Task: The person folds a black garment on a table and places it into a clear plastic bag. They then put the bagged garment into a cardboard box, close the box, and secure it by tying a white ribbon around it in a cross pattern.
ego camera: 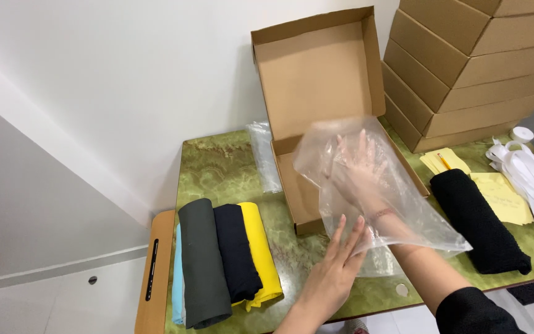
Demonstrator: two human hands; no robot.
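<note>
We see the green marbled table [230, 167], a stack of flat cartons [465, 68] far right, and an open cardboard box [316, 74] in the middle. Left lie folded cloths [224, 260]; right, a black roll [480, 222]. Over the box hangs a clear plastic bag [403, 210]: our right hand [356, 167] is inside it, fingers spread wide, while our left hand [335, 272] presses flat and open against its near edge.

Right hand [358, 166] inside clear plastic bag [397, 210], fingers spread, over open cardboard box [316, 80]. Left hand [335, 269] flat against bag's lower edge. Rolled grey, navy, yellow cloths [224, 260] at surface [217, 167] left edge; black roll [480, 222] right; box stack [465, 68] far right corner.
</note>
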